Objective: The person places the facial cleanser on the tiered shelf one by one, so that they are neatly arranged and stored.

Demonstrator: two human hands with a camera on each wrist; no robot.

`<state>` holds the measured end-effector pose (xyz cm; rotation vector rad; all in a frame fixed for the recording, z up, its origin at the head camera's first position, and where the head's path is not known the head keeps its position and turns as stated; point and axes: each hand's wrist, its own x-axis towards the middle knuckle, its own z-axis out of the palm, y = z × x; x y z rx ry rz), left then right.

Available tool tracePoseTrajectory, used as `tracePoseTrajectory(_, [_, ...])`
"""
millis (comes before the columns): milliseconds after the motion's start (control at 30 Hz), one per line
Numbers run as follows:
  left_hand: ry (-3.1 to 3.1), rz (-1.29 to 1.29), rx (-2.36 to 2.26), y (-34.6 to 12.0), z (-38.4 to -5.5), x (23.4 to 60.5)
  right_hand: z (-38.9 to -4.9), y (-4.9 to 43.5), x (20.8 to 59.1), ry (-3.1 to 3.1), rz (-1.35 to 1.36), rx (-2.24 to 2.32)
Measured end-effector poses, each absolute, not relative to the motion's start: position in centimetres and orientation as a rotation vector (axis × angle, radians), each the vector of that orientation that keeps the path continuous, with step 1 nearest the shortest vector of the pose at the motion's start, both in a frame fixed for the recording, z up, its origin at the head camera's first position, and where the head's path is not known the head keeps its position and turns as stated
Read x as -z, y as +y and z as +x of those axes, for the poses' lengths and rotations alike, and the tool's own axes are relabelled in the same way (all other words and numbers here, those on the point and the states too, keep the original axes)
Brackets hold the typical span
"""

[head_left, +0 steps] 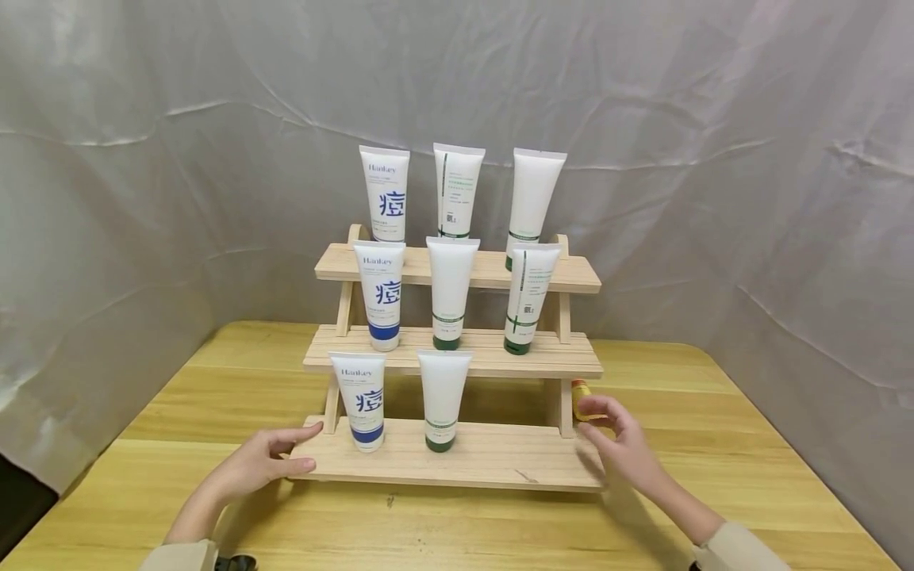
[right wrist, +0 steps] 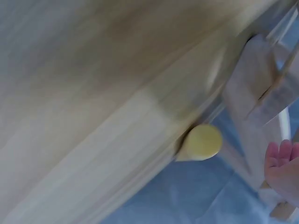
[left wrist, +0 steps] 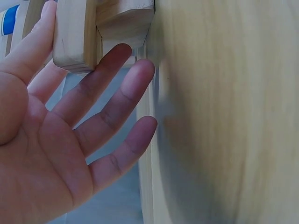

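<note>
A three-tier wooden display stand (head_left: 493,460) bears white squeeze tubes, three on the top tier, three on the middle and two on the bottom. Among these, a blue-lettered tube (head_left: 359,396) stands nearest my left hand, beside a green-capped tube (head_left: 446,396). My left hand (head_left: 250,468) holds the bottom tier's left end between thumb and index finger; its other fingers spread loosely below the board end (left wrist: 74,37). By the stand's right end, my right hand (head_left: 628,448) has its fingers apart and loosely bent, with nothing held. Its fingertips overlap a small yellow container (head_left: 581,392).
The yellow container's round end (right wrist: 205,141) stands on the wooden table (head_left: 714,444), close to the stand's side support. Grey curtains (head_left: 643,95) hang behind and at both sides. On the bottom tier, bare board (head_left: 521,448) lies right of the second tube.
</note>
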<state>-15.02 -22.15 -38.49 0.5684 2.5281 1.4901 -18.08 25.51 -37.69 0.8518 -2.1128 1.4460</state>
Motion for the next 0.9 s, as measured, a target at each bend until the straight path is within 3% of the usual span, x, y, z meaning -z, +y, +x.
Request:
tracePoseTrajectory(300, [2.520,0.561,-1.500,-22.3,-15.2,38.6,-20.7,28.4,38.6,-2.275,0.539,-1.419])
tracePoseTrajectory(900, [2.511,0.568,-1.506,-22.3,-15.1,38.7,-24.8,30.8,39.3,-2.650,0.263,-1.402])
